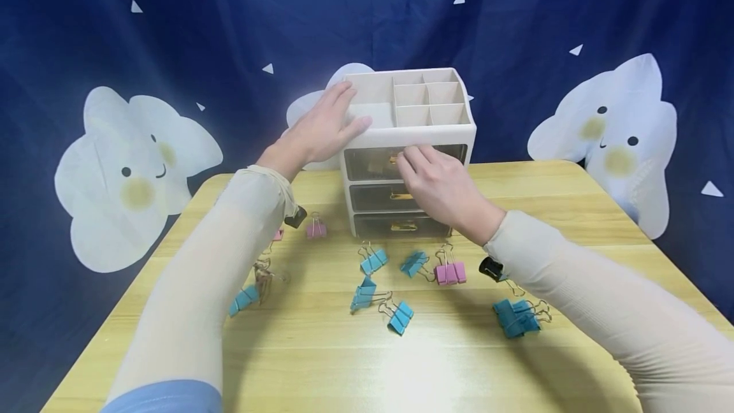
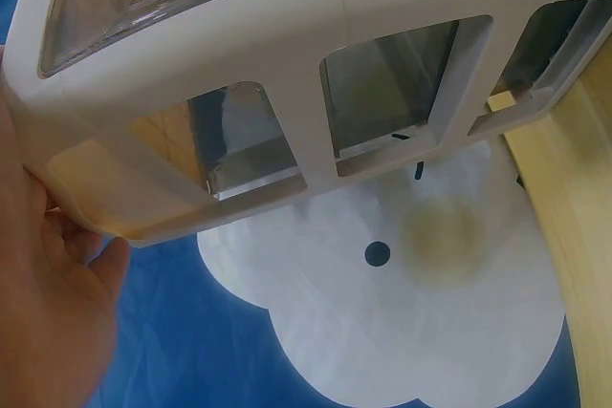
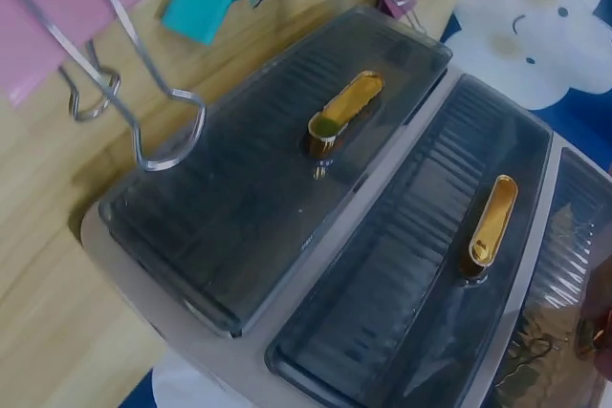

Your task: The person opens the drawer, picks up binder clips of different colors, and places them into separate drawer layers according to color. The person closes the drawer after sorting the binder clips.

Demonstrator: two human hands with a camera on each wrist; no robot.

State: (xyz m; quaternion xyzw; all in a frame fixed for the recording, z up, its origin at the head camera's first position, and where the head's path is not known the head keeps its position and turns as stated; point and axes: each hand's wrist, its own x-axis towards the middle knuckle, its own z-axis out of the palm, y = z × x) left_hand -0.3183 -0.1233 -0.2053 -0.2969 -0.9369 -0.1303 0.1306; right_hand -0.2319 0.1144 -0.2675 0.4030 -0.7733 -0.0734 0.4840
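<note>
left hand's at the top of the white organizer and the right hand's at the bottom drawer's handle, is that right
Not the bottom one: the right hand is at the handle of the top drawer, as the head view shows. The left hand is at the top of the white organizer, as you said.

One bare right hand (image 1: 440, 183) at grip; one bare left hand (image 1: 321, 127) to its left. One white plastic organizer (image 1: 413, 137) at grip: three smoky clear drawers (image 1: 373, 198), three gold oblong handles (image 1: 404, 226), seven open compartments (image 1: 446, 93) above grip. Teal metal binder clips (image 1: 375, 262): four below grip, one lower left, at least two lower right. Pink metal binder clips (image 1: 450, 274): one below grip, at least two lower left. Three white cloud figures (image 1: 608, 139) beyond grip.
</note>
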